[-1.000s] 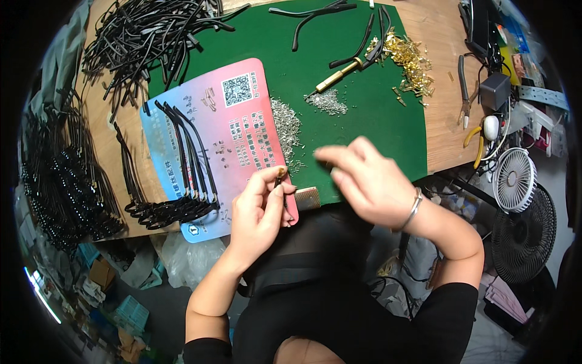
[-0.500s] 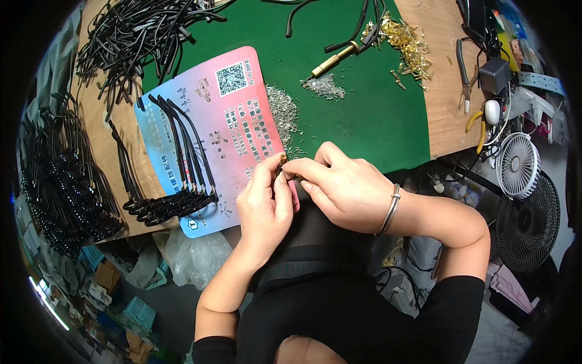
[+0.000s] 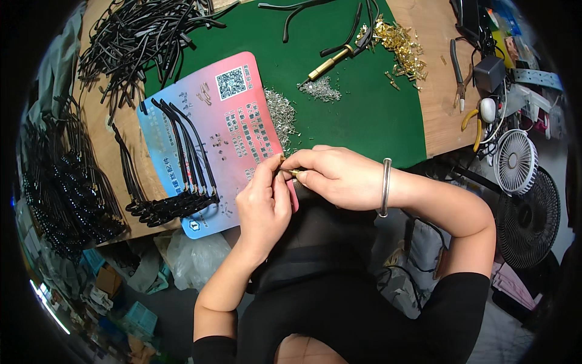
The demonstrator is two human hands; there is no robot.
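Seen from the head camera, the left hand (image 3: 262,203) and the right hand (image 3: 339,177) are meeting at the near edge of the workbench (image 3: 438,115), and both are pinching one small gold-coloured metal piece (image 3: 290,172) between thumb and fingertips, just above the lower corner of the pink and blue card (image 3: 206,139). I am thinking the main risk is that this tiny, smooth piece is slipping out of the pinch, because it is hard metal and the fingers are covering almost all of it; it would be dropping past the table edge into the lap or to the cluttered floor. It may be that a thin black part is also held there, but the fingers are hiding it and I cannot tell. A second risk is the left wrist brushing the row of black curved arms (image 3: 182,182) lying on the card and pushing them out of order. These look like glossy plastic, long and slightly bent. The green mat (image 3: 364,115) is looking matte and soft, the heap of silver screws (image 3: 280,112) fine and shiny, the pile of gold pieces (image 3: 401,43) bright and angular. A brass-handled screwdriver (image 3: 327,60) is lying well apart from the hands, and a plain metal bangle (image 3: 385,188) is sitting on the right wrist.
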